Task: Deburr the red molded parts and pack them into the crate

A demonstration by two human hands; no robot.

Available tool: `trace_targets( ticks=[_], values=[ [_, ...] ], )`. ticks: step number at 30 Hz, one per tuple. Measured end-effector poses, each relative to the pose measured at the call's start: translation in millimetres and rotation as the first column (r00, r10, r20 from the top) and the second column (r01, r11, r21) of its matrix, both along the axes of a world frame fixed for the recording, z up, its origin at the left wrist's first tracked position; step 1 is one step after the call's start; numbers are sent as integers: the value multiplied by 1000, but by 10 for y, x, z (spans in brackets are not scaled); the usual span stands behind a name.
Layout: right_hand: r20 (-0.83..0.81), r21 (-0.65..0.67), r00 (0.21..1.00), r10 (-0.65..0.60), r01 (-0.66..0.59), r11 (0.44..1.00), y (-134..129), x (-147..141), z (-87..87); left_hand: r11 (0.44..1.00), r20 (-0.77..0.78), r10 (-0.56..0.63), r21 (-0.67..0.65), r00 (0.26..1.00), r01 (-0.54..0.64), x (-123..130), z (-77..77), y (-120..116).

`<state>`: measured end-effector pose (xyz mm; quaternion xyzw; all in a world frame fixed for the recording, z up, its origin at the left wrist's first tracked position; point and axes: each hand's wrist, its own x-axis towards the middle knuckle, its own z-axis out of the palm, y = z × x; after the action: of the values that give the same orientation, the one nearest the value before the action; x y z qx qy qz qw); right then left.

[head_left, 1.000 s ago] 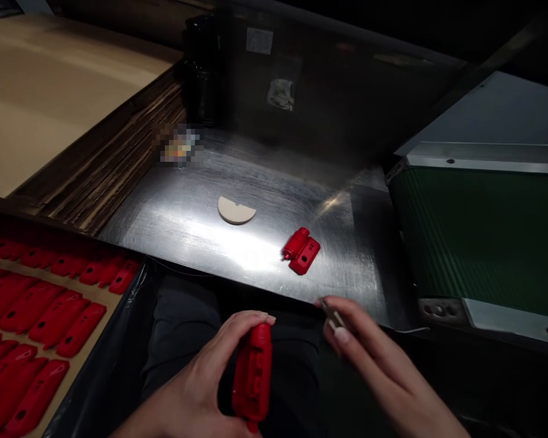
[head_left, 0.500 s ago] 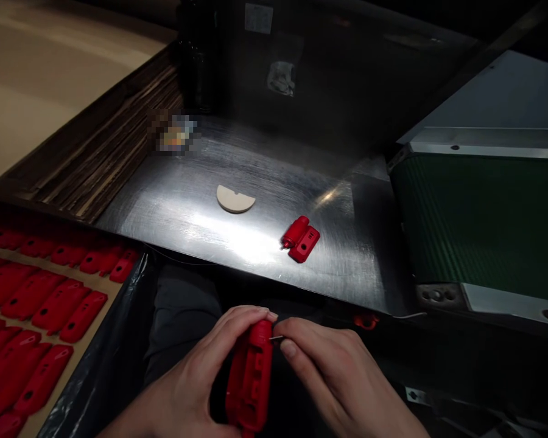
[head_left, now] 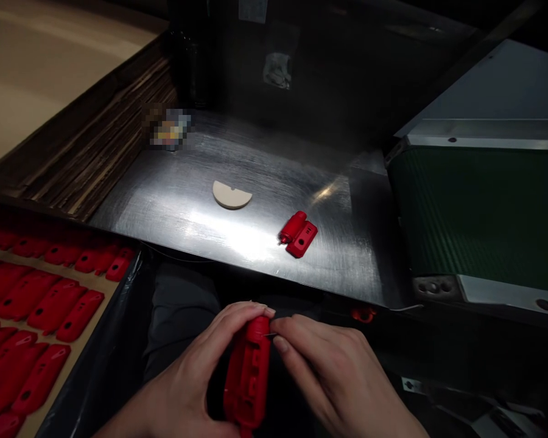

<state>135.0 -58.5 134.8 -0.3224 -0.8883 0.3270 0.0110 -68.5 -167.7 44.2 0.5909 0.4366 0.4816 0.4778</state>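
Note:
My left hand (head_left: 196, 377) is wrapped round a red plastic housing (head_left: 248, 380), its open, ribbed side showing. Beside it on the right, my right hand (head_left: 329, 365) pinches a thin metal blade or tool (head_left: 269, 334), whose tip touches the housing near its rounded top end. The tool's handle is hidden in my fingers. Beyond both hands, a pair of red parts (head_left: 298, 235) lies on the metal table (head_left: 173, 207), and a pale half-round disc (head_left: 232, 195) lies further left.
At the left, a box (head_left: 86, 340) holds rows of several red parts on cardboard. Stacked cardboard sheets (head_left: 95, 128) rise behind it. A green conveyor belt (head_left: 484, 213) runs along the right. A dark panel stands at the back.
The view has shifted slightly, so the table items appear a little higher and further left. Both hands keep their holds, with the tool tip still at the housing's upper end.

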Motion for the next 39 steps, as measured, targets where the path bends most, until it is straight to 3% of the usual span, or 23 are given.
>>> trace_targets(
  ticks=[15,22,29,39],
  values=[
    [-39,112,999,-4,8,994,-19,-33,-19,1000,-16,24,-12,1000,-24,-26,-16,6],
    [-10,37,1000,9,-9,999,7,-4,17,997,-108,23,80,994,-15,-57,55,19],
    [41,-61,999,26,-24,998,16,5,88,973,-115,50,229,992,-22,-55,21,54],
    [130,-149,990,56,-36,988,58,-22,140,957,-155,38,289,987,8,-70,22,74]
  ],
)
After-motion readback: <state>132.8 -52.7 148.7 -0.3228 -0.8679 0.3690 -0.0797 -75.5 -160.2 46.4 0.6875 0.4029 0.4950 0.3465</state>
